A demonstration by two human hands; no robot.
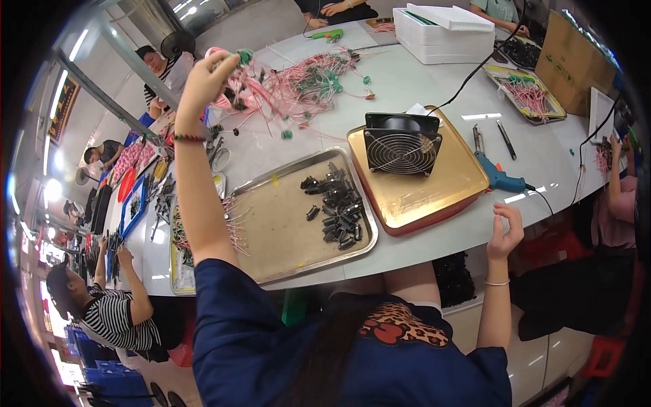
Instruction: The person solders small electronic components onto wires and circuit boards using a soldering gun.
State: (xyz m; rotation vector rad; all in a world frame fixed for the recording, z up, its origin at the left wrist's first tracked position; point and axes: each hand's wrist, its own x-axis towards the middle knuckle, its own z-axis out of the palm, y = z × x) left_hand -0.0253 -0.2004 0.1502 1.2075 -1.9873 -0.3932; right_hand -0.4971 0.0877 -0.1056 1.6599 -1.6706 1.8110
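Observation:
My left hand point(209, 83) is raised over the far left of the table, its fingers closed on a bunch of pink wires point(252, 91) with green and black ends. Some strands hang down and blur. Beneath and beyond them spreads a loose pile of similar wires point(319, 78). My right hand point(506, 232) hovers off the table's front edge at the right, fingers apart and loosely bent, holding nothing. In front of me lies a metal tray point(271, 261) with small black plastic parts point(339, 207) on its right side and a few wires along its left.
A black fan point(403, 146) stands on a gold tray point(380, 203). Right of it lie a blue glue gun point(498, 175), pliers point(478, 138) and a black pen point(506, 140). A white foam box point(444, 37) stands at the back. Other people work around the table.

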